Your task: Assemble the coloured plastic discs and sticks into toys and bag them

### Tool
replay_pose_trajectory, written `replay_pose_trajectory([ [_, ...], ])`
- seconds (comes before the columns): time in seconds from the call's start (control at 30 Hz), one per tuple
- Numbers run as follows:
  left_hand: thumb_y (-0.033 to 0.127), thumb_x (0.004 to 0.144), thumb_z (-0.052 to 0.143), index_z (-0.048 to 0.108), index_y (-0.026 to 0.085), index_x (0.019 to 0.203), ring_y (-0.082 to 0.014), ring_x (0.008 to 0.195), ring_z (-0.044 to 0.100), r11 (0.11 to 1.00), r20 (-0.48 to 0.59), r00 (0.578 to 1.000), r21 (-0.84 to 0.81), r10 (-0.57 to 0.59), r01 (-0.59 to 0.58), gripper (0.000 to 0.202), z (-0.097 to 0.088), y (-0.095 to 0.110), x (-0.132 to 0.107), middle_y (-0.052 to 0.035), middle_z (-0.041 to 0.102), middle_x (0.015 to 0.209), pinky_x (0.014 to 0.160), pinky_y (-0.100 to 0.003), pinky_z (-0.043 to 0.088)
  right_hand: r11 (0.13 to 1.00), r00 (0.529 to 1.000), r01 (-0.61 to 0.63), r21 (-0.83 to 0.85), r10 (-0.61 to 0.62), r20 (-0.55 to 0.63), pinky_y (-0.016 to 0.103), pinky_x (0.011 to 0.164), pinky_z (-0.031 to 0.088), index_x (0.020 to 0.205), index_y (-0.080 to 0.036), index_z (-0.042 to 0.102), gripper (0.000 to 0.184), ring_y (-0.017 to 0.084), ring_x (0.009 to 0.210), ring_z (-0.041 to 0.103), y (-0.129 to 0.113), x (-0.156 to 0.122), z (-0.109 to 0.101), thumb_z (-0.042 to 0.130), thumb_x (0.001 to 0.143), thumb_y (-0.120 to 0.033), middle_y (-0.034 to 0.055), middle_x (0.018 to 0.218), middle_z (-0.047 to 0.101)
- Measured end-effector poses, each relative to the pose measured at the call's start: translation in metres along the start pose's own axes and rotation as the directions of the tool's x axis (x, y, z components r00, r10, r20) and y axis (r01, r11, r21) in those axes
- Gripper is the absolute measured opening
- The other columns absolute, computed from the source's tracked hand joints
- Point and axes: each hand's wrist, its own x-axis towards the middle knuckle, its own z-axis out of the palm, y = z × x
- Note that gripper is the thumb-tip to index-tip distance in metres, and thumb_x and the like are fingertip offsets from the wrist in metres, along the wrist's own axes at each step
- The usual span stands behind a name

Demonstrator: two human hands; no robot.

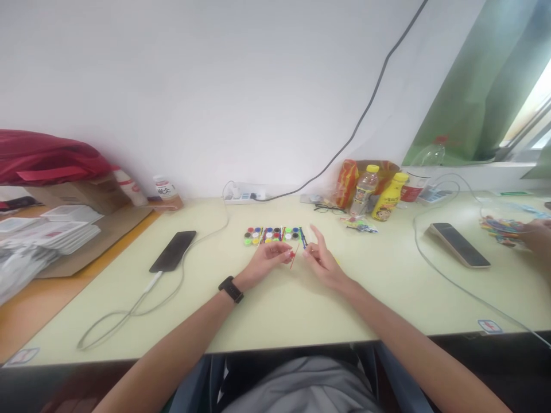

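Observation:
My left hand (267, 261), with a black watch on its wrist, rests on the pale table (275, 310). Its fingers are pinched together around the top of a thin red stick (294, 257). My right hand (321, 258) lies just right of the stick, forefinger raised, the other fingers curled near the stick's upper end. Whether it also grips the stick I cannot tell. Just beyond both hands sits a set of small paint pots (271, 234) in several colours, with thin brushes lying among them.
A black phone (173, 250) on a white cable lies at the left, another phone (458, 244) at the right. Bottles and snack bags (370, 192) stand at the back by a power strip (243, 195). Another person's hand (538, 235) touches coloured bits at the far right. Stacked packets (47, 235) lie left.

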Motion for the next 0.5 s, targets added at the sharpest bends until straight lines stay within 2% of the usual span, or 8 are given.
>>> replay_pose_trajectory([
  [0.07, 0.042, 0.086, 0.083, 0.075, 0.015, 0.109, -0.0205, 0.092, 0.072, 1.000, 0.005, 1.000, -0.013, 0.009, -0.009, 0.036, 0.000, 0.000, 0.000, -0.0112, 0.076, 0.102, 0.087, -0.034, 0.058, 0.998, 0.999, -0.032, 0.044, 0.031, 0.037, 0.029, 0.062, 0.037, 0.108, -0.022, 0.068, 0.042, 0.014, 0.062, 0.043, 0.000, 0.002, -0.004, 0.044, 0.105, -0.057, 0.0004, 0.078, 0.052],
  [0.1, 0.042, 0.086, 0.083, 0.075, 0.015, 0.108, -0.0201, 0.091, 0.072, 1.000, 0.004, 1.000, -0.019, 0.013, -0.013, 0.036, 0.000, 0.000, 0.000, -0.0112, 0.077, 0.102, 0.087, -0.034, 0.058, 0.996, 0.994, -0.051, 0.079, 0.043, 0.102, 0.030, 0.061, 0.036, 0.083, -0.021, 0.067, 0.051, 0.014, 0.059, 0.041, 0.000, 0.003, -0.007, 0.040, 0.105, -0.059, 0.0004, 0.069, 0.048],
  [0.13, 0.042, 0.086, 0.083, 0.074, 0.015, 0.108, -0.0197, 0.090, 0.072, 1.000, 0.002, 1.000, -0.025, 0.015, -0.015, 0.035, 0.000, 0.000, 0.000, -0.0112, 0.077, 0.103, 0.086, -0.034, 0.057, 0.990, 0.984, -0.069, 0.122, 0.048, 0.171, 0.030, 0.060, 0.034, 0.064, -0.020, 0.057, 0.062, 0.014, 0.056, 0.038, -0.001, 0.004, -0.009, 0.037, 0.106, -0.061, 0.0001, 0.061, 0.042],
  [0.2, 0.042, 0.085, 0.084, 0.074, 0.015, 0.106, -0.0193, 0.088, 0.072, 0.999, -0.003, 1.000, -0.036, 0.016, -0.016, 0.035, 0.001, 0.001, 0.000, -0.0113, 0.077, 0.102, 0.085, -0.033, 0.057, 0.974, 0.967, -0.095, 0.204, 0.042, 0.250, 0.032, 0.058, 0.030, 0.048, -0.021, 0.038, 0.071, 0.013, 0.052, 0.031, -0.001, 0.005, -0.012, 0.036, 0.106, -0.063, -0.0006, 0.052, 0.033],
  [0.27, 0.041, 0.085, 0.084, 0.074, 0.015, 0.106, -0.0191, 0.087, 0.072, 0.999, -0.004, 1.000, -0.043, 0.012, -0.012, 0.035, 0.002, 0.002, 0.000, -0.0113, 0.077, 0.102, 0.085, -0.033, 0.057, 0.961, 0.981, -0.104, 0.257, 0.057, 0.185, 0.031, 0.055, 0.025, 0.049, -0.020, 0.039, 0.070, 0.012, 0.052, 0.029, -0.003, 0.006, -0.013, 0.041, 0.103, -0.065, -0.0012, 0.053, 0.033],
  [0.37, 0.041, 0.085, 0.084, 0.073, 0.014, 0.104, -0.0192, 0.087, 0.072, 0.999, 0.004, 1.000, -0.041, 0.010, -0.010, 0.034, 0.003, 0.003, 0.000, -0.0114, 0.077, 0.101, 0.085, -0.034, 0.057, 0.942, 0.990, -0.137, 0.306, 0.119, 0.075, 0.028, 0.051, 0.023, 0.064, -0.020, 0.052, 0.057, 0.012, 0.053, 0.033, -0.006, 0.008, -0.013, 0.056, 0.096, -0.066, -0.0021, 0.057, 0.041],
  [0.5, 0.040, 0.086, 0.083, 0.073, 0.014, 0.105, -0.0200, 0.089, 0.072, 1.000, 0.012, 1.000, -0.023, 0.010, -0.010, 0.033, 0.003, 0.002, 0.000, -0.0111, 0.076, 0.100, 0.085, -0.035, 0.058, 0.928, 0.988, -0.151, 0.339, 0.146, 0.041, 0.026, 0.050, 0.030, 0.086, -0.022, 0.055, 0.039, 0.011, 0.051, 0.040, -0.007, 0.009, -0.012, 0.071, 0.090, -0.058, -0.0019, 0.068, 0.058],
])
